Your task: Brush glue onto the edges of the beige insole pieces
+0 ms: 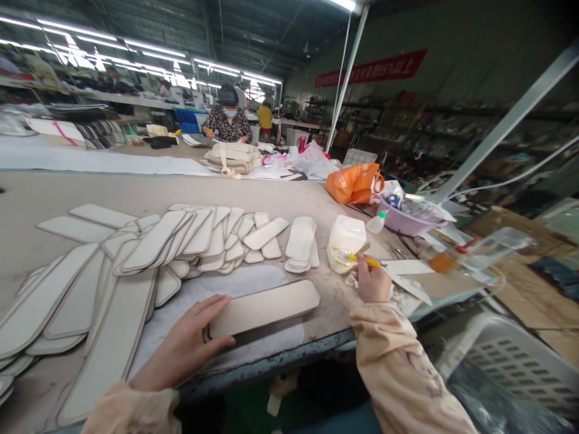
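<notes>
My left hand grips the left end of a long, rounded off-white panel, thumb on the near side and fingers on the far side. The panel lies over a pale sheet near the table's front edge. In my right hand is a slim yellow-handled tool, closed between the fingers. Its left end is at the opening of a white plastic container with yellowish residue on its side; the tip's kind cannot be made out. A short stack of panels stands left of the container.
Heaped panels cover the table's left side. To the right are a purple basin, a small green-capped bottle, an orange bag and paper strips. A white crate stands below. Across the table sits a co-worker.
</notes>
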Demonstrator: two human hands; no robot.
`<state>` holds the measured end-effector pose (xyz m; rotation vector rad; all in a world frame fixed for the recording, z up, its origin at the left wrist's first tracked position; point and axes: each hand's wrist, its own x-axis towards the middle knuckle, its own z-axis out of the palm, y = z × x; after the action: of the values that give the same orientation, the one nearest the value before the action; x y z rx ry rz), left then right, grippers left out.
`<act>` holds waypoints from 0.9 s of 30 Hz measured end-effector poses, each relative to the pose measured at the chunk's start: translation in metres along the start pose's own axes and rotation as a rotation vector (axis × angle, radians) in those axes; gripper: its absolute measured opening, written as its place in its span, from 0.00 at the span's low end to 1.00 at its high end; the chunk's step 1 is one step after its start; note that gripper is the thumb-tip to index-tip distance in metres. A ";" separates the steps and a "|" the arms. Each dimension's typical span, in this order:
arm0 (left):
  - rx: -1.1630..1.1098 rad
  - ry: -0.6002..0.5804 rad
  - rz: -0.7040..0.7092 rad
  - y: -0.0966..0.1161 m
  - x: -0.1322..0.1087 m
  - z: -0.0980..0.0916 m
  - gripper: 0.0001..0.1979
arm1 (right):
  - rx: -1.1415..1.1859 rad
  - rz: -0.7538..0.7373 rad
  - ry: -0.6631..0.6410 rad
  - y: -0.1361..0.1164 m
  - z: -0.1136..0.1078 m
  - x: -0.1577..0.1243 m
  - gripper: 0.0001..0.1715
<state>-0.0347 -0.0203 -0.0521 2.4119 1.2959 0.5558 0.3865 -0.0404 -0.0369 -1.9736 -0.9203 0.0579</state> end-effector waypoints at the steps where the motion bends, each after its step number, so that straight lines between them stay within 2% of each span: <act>1: -0.002 0.001 0.003 0.000 0.000 0.000 0.35 | -0.001 0.011 0.053 -0.001 -0.004 0.000 0.33; 4: -0.010 -0.015 0.009 0.000 -0.001 -0.003 0.34 | 0.051 0.044 0.176 -0.005 -0.013 -0.003 0.30; 9: 0.001 -0.068 0.000 0.002 -0.004 -0.009 0.36 | 0.381 0.138 0.270 0.002 -0.015 -0.003 0.23; 11: 0.005 -0.075 0.000 0.003 -0.004 -0.011 0.36 | 0.480 0.188 0.298 0.009 -0.013 0.000 0.22; 14: 0.006 -0.065 -0.003 0.005 -0.004 -0.012 0.34 | 0.482 0.214 0.270 0.018 -0.008 0.002 0.22; 17: 0.006 -0.044 0.001 0.006 -0.005 -0.011 0.33 | 0.344 0.122 0.152 0.022 -0.005 0.000 0.25; 21: 0.023 -0.047 0.011 0.006 -0.005 -0.009 0.34 | 0.083 -0.092 0.018 0.021 -0.009 -0.007 0.27; 24: 0.030 -0.058 0.012 0.005 -0.004 -0.008 0.34 | -0.018 -0.219 0.014 0.018 -0.019 -0.012 0.26; 27: 0.033 -0.059 0.002 0.005 -0.003 -0.008 0.33 | -0.057 -0.257 0.043 0.015 -0.027 -0.011 0.26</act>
<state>-0.0363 -0.0252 -0.0433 2.4375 1.2873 0.4645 0.3977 -0.0713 -0.0359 -1.8851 -1.1503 -0.1576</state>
